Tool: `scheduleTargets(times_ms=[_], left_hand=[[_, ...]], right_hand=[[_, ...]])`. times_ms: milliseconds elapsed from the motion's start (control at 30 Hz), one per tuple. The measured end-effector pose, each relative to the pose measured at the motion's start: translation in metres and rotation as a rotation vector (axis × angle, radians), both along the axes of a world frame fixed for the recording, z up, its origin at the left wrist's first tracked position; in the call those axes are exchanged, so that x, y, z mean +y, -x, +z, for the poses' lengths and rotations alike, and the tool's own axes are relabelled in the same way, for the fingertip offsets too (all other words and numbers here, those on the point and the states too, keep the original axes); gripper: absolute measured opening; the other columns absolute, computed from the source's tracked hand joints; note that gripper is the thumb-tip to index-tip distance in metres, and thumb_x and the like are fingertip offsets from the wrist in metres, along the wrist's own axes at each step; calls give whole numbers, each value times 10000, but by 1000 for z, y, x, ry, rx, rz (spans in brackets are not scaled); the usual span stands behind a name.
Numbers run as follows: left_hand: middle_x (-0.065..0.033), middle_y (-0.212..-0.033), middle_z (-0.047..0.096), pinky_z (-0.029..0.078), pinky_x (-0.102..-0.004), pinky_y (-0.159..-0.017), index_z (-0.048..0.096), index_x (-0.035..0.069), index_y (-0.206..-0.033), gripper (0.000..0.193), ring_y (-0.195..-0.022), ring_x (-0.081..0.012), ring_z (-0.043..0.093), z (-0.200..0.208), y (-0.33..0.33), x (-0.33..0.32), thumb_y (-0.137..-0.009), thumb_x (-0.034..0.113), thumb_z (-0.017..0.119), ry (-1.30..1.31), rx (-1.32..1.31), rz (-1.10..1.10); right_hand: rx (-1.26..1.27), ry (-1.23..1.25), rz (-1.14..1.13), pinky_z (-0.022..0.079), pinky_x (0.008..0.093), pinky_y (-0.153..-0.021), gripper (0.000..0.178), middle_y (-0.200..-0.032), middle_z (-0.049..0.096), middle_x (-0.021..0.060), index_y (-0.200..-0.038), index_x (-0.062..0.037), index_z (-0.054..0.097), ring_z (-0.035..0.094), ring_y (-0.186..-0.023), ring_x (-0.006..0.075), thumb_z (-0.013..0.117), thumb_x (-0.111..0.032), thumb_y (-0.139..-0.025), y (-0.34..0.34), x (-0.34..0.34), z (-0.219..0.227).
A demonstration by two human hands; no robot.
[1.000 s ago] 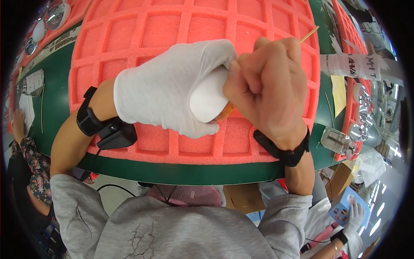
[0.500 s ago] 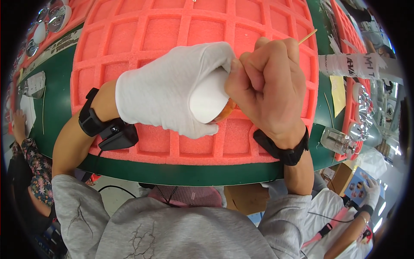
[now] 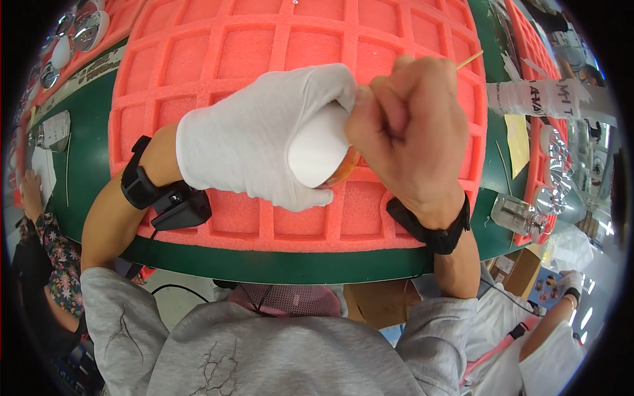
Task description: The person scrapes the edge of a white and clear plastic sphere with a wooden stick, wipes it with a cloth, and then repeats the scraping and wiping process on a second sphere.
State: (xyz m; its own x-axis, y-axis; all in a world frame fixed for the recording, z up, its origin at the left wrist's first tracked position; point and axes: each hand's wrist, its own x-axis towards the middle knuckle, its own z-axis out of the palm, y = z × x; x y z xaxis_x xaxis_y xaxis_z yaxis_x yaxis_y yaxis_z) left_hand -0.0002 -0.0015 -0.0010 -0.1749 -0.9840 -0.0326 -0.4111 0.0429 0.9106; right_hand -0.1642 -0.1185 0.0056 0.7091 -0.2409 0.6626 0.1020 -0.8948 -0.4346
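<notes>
My left hand [image 3: 244, 135], in a white glove, is wrapped round a rounded piece with a smooth white face [image 3: 317, 152] and a shiny amber edge. Its far part is hidden by the glove and by my other hand. Bare and closed, my right hand [image 3: 416, 132] meets the left at the rim of this piece. A thin wooden stick [image 3: 469, 60] pokes out beyond the right knuckles, gripped in the fingers; its other end is out of sight. Both hands are above a pink foam tray [image 3: 247, 53] with square compartments.
The tray lies on a green table [image 3: 277, 265]. To the right are a clear glass bottle [image 3: 512, 214], yellow paper [image 3: 518, 142] and a plastic-wrapped bar [image 3: 535, 99]. Another glass jar [image 3: 54, 130] stands left. Co-workers sit on both sides; one wears a floral sleeve [image 3: 59, 257].
My right hand has turned and shifted slightly, and the stick's end sits a little lower. My left hand is nearly still. The co-worker at right has moved an arm.
</notes>
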Motion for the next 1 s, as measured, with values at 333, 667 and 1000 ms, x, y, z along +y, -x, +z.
scheduleTargets(times_ms=[333,667,1000], left_hand=[[-98,-1103,627,537,-354,-874,483,26,-1272,773,-975,-217,628,13,0,-3,-619,171,869,-123,12,7],[-90,-1041,637,553,-346,-821,489,37,-1248,736,-932,-209,644,-1,1,1,-629,166,867,59,26,26],[-97,-1076,623,549,-365,-819,507,49,-1232,716,-935,-227,641,6,1,1,-625,161,870,-15,-5,24]], right_hand=[[19,202,66,320,318,-579,300,-608,356,1,-798,-48,476,329,-612,186,683,149,-707,-3,9,7],[9,144,-1,309,297,-588,307,-607,366,-10,-792,-63,457,317,-594,170,674,142,-721,-3,1,4],[27,171,82,301,290,-593,313,-618,379,-9,-819,-70,462,329,-559,158,678,143,-743,-3,8,4]])
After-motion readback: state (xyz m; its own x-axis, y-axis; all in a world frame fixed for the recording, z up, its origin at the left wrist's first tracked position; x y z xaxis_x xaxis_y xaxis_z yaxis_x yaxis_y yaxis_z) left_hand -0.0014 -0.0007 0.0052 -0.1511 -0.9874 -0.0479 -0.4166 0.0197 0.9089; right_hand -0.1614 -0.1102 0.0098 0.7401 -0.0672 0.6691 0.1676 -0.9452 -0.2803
